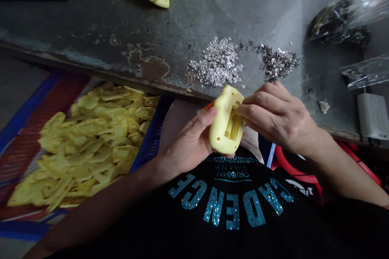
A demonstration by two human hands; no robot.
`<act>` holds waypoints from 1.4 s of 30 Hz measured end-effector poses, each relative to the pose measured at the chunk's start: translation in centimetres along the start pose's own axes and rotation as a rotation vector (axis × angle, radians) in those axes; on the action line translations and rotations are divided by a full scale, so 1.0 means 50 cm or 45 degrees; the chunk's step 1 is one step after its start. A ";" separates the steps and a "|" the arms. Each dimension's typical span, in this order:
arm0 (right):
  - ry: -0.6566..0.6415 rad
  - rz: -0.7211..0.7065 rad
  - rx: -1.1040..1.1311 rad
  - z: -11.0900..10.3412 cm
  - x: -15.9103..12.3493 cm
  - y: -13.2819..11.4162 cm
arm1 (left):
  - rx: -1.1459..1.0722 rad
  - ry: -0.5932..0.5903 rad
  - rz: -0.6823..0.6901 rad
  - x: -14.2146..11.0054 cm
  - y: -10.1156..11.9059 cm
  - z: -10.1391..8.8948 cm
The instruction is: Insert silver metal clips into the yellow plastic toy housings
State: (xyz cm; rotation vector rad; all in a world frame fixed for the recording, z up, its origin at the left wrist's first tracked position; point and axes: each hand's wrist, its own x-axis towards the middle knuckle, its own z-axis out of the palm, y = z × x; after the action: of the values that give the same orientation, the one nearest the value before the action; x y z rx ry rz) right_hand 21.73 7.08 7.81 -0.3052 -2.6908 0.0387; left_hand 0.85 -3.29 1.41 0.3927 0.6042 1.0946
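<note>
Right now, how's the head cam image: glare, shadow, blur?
Head view: dim overall, with bright glints on the metal pieces and glare on the plastic bag; head view: black shirt loses detail toward the bottom edge; head view: yellow shell reads fairly clearly, while the crate's yellow parts look softer.

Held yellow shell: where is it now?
Head view, just right of centre: the yellow shell is gripped in the left hand, with the right hand at its slot, below the silvery metal pile.
</note>
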 end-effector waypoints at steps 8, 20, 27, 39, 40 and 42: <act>0.059 0.120 0.152 0.019 -0.011 -0.012 | -0.068 -0.008 0.014 0.000 -0.005 -0.007; 0.313 0.452 0.458 0.042 -0.028 -0.025 | -0.047 0.050 0.073 -0.012 -0.004 -0.008; 0.174 0.275 0.095 0.043 -0.008 -0.032 | 0.130 0.159 0.266 -0.027 -0.017 -0.003; 0.209 0.415 0.418 0.031 -0.013 -0.016 | 0.035 0.141 0.120 -0.015 -0.017 0.003; 0.198 0.435 0.448 0.027 -0.013 -0.013 | 0.033 0.125 0.109 -0.015 -0.017 0.004; 0.144 0.455 0.478 0.021 -0.012 -0.006 | 0.040 0.104 0.100 -0.015 -0.018 0.006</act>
State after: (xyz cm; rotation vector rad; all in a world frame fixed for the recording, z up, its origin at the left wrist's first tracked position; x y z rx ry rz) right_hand 21.75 6.68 6.62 -0.6395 -2.4202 0.6040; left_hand 1.41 -4.35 1.30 0.4030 0.6839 1.1819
